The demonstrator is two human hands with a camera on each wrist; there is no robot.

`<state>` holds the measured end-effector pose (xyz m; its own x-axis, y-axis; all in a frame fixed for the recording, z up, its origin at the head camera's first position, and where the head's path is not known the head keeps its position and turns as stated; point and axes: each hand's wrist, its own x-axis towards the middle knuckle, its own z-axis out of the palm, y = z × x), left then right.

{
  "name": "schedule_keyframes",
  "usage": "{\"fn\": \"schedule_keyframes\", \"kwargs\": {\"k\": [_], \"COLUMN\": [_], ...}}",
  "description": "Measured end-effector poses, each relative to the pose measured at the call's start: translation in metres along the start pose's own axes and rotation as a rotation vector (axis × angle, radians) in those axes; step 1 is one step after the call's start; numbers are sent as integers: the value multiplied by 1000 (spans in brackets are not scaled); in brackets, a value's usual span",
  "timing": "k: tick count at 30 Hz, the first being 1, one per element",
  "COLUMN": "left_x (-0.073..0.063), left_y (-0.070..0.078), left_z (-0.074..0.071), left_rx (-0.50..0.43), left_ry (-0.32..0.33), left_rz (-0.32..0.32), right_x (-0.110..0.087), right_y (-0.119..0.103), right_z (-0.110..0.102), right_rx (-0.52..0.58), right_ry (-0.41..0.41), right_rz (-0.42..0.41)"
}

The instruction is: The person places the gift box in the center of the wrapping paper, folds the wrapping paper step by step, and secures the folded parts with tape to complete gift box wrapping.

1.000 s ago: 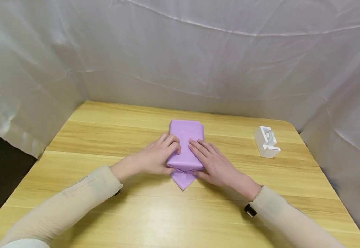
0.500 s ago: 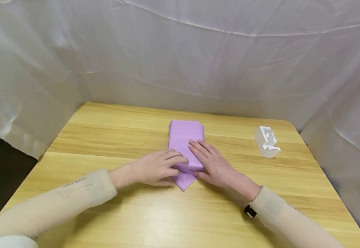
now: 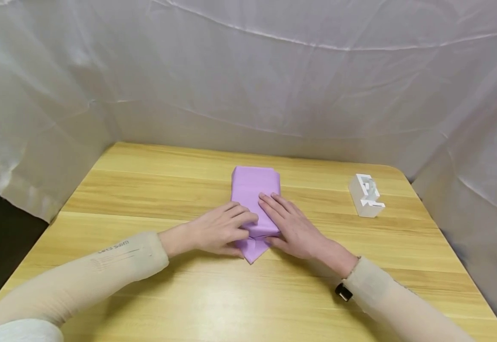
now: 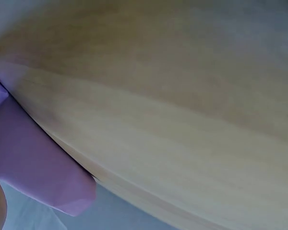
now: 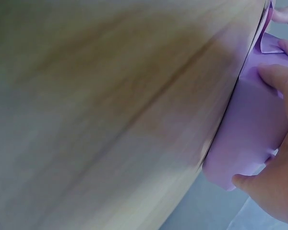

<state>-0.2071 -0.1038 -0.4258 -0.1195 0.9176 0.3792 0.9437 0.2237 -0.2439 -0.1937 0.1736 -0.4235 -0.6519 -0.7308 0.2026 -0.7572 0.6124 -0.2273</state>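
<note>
A box-shaped package wrapped in purple paper point(image 3: 253, 183) lies lengthwise on the table, with a pointed paper flap point(image 3: 252, 251) sticking out from its near end. My left hand point(image 3: 218, 230) is at its near left corner, fingertips touching the top edge and the fold, thumb beside the flap. Across the right side of the top rests my right hand point(image 3: 297, 230), with fingers extended and thumb by the near end. In the right wrist view that thumb point(image 5: 276, 76) touches the purple paper near the flap. The left wrist view shows only the side of the package point(image 4: 38, 153).
A white tape dispenser point(image 3: 365, 195) with a clear roll stands to the right on the wooden table point(image 3: 167, 190). Pale fabric curtains point(image 3: 240, 85) hang behind the table and at both sides.
My left hand has come from the package's left side nearer to its front corner and the flap, its fingers less curled. The right hand has stayed in place on top.
</note>
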Motion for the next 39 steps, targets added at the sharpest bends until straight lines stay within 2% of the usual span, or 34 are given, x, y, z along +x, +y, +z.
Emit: {"fn": "schedule_keyframes", "kwargs": {"k": [5, 11, 17, 22, 29, 35, 39], "left_x": [2, 3, 2, 2, 1, 3, 5], "left_y": [2, 3, 4, 3, 5, 7, 7], "left_z": [1, 4, 6, 2, 1, 1, -1], "left_rx": [64, 61, -32, -93, -116, -168, -235], "left_ry": [24, 97, 159, 156, 127, 186, 199], "left_rz": [20, 17, -30, -80, -124, -153, -228], "right_x": [0, 0, 1, 5, 11, 13, 12], "right_y": [0, 0, 1, -2, -9, -9, -9], "right_z": [0, -1, -3, -7, -2, 5, 7], "right_rx": [-5, 1, 11, -16, -64, -77, -76], "right_ry": [-3, -1, -31, -68, 36, 151, 189], "right_rz": [-1, 3, 4, 32, 40, -12, -37]}}
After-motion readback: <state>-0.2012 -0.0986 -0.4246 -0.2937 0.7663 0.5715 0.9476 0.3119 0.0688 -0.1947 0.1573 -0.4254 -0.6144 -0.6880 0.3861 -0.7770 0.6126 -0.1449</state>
